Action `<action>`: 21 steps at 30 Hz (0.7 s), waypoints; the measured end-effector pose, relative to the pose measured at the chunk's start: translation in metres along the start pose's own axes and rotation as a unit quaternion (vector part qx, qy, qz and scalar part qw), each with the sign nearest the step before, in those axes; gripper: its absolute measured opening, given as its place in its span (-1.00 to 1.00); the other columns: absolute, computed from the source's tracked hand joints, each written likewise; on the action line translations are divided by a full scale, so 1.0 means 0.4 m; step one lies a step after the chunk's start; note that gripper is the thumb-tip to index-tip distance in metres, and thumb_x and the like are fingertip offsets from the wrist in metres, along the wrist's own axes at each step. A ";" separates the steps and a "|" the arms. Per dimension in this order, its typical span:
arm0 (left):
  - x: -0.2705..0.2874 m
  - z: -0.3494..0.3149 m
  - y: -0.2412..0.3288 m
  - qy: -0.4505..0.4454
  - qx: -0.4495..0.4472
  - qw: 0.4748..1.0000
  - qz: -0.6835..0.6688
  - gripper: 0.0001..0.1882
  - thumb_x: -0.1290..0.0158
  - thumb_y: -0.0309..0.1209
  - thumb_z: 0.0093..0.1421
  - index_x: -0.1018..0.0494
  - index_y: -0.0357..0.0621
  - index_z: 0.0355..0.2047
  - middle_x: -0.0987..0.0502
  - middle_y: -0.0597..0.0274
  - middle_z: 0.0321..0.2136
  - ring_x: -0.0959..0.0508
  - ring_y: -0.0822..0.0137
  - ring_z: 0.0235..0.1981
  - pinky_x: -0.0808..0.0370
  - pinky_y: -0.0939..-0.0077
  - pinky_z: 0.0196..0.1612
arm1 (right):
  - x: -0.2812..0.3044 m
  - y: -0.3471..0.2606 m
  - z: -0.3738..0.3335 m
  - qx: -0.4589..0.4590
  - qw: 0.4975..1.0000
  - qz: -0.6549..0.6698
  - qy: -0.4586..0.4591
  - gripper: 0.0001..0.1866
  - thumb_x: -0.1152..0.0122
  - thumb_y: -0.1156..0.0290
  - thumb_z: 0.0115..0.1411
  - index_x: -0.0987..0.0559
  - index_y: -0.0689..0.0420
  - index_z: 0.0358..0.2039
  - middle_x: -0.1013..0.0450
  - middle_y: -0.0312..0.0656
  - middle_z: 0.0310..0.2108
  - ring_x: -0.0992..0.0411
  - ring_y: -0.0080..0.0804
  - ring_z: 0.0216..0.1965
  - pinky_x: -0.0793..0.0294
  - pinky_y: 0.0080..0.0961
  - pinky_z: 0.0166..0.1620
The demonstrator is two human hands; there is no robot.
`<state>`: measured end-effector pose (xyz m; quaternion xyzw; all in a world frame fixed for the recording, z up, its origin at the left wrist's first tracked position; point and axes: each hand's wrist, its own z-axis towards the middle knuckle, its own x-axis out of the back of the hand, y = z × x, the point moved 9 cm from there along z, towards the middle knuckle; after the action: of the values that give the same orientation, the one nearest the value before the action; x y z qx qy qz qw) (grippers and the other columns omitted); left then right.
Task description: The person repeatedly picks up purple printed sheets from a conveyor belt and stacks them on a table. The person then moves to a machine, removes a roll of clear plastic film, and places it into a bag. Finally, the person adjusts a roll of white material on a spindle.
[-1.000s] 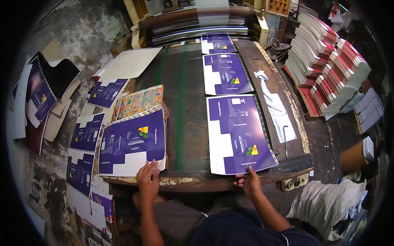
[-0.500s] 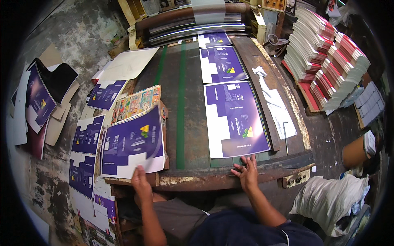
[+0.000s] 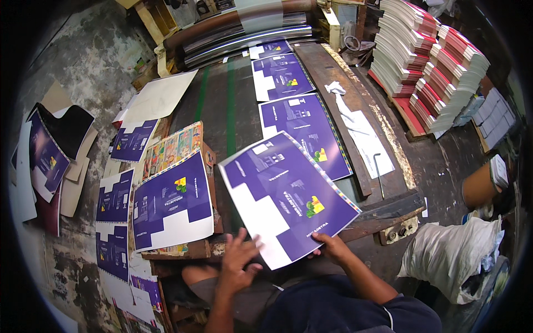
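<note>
My right hand [image 3: 330, 248] pinches the near right edge of a purple and white printed sheet [image 3: 288, 194], which tilts above the near end of the machine bed. By the sheet's near left edge, my left hand [image 3: 240, 260] has its fingers spread; whether a fingertip touches the sheet cannot be made out. Under the held sheet's far side lies another printed sheet [image 3: 327, 136] on the bed, with a further printed sheet [image 3: 284, 75] behind it. To the left, a similar printed sheet [image 3: 166, 202] rests on top of a pile.
A roller [image 3: 250, 34] spans the bed's far end. A metal bar [image 3: 338, 122] runs along its right, beside a white cloth [image 3: 347, 108] and a hooked rod [image 3: 378, 172]. Red and white stacks [image 3: 408, 50] stand at right. A white sack [image 3: 452, 255] sits near right.
My right hand has taken hold of a printed sheet at the bed's near end, lifting and turning it left. The left hand has left the left pile's sheet and moved right, opening.
</note>
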<state>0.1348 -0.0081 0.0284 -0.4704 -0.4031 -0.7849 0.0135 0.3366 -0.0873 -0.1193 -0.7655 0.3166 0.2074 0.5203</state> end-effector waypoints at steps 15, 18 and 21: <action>0.148 0.011 -0.204 0.171 0.118 0.932 0.298 -0.67 -0.07 -0.43 0.24 -0.52 -0.21 0.01 -0.55 0.05 0.02 -0.47 -0.04 0.11 -0.34 0.15 0.12 | 0.200 0.180 -0.235 -0.073 0.990 -0.049 0.110 -0.62 -0.02 0.16 0.36 -0.45 0.30 -0.17 -0.50 -0.02 -0.45 -0.49 -0.28 -0.44 -0.48 -0.47 -0.32; 0.147 0.012 -0.222 0.182 0.122 0.933 0.286 -0.68 -0.13 -0.38 0.21 -0.55 -0.19 -0.04 -0.57 0.09 0.00 -0.50 -0.01 0.08 -0.35 0.21 0.08 | 0.187 0.186 -0.256 -0.081 0.988 -0.051 0.118 -0.61 0.01 0.16 0.37 -0.44 0.30 -0.15 -0.50 0.00 -0.43 -0.49 -0.28 -0.43 -0.48 -0.45 -0.31; 0.150 0.009 -0.224 0.176 0.122 0.942 0.257 -0.66 -0.19 -0.32 0.17 -0.57 -0.17 -0.06 -0.57 0.12 0.00 -0.49 0.01 0.08 -0.33 0.22 0.10 | 0.192 0.205 -0.266 -0.082 0.989 -0.046 0.113 -0.61 0.03 0.16 0.38 -0.43 0.31 -0.12 -0.50 0.02 -0.39 -0.50 -0.27 -0.37 -0.48 -0.43 -0.30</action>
<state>0.0681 0.0764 0.0186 -0.4069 -0.3524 -0.7699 0.3428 0.3326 -0.2277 -0.1841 -0.8377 0.3196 0.1206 0.4261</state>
